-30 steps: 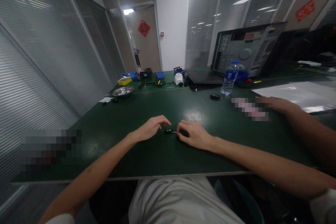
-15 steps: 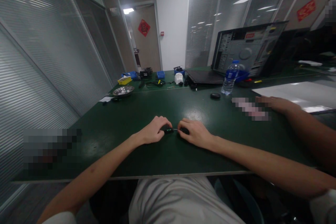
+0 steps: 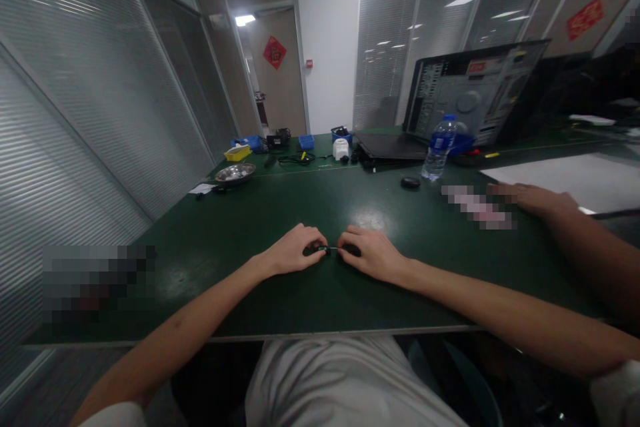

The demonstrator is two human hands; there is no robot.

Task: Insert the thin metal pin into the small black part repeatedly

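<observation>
On the worktop, inward from and parallel to its front edge, a dark-handled tool, pinched by the left hand, pointed its shaft at the curled right hand, whose grip was hidden.

In the frame's centre, the left hand has reached the small dark piece. Its fingertips now apparently pinch it.

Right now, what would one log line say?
left hand: pinching black-and-green piece; right hand: at its thin shaft; water bottle: upright
</observation>
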